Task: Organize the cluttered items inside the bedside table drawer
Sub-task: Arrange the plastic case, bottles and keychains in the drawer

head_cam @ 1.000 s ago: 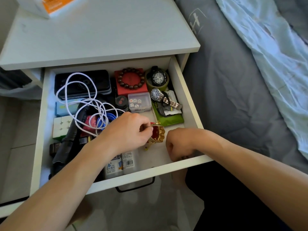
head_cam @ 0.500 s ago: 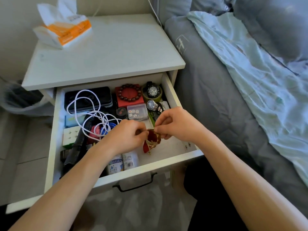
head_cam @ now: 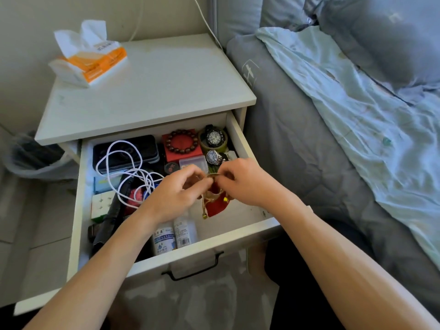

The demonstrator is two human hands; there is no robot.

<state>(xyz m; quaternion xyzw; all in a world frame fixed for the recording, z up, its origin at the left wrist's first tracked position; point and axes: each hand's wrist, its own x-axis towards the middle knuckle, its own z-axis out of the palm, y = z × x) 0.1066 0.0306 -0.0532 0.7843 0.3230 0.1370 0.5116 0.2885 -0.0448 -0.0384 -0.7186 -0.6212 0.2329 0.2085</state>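
Step in hand: dealing with the red drawstring pouch (head_cam: 215, 206), held just above the drawer (head_cam: 152, 263) floor near its 5 o'clock corner. Left hand (head_cam: 177, 195) and right hand (head_cam: 247, 182) both pinch the gold-trimmed mouth with curled fingers; it appears to be held open, though motion blur hides the cord. Next move, by judgement: draw the mouth shut, then set the pouch in the bare patch at 5 o'clock.
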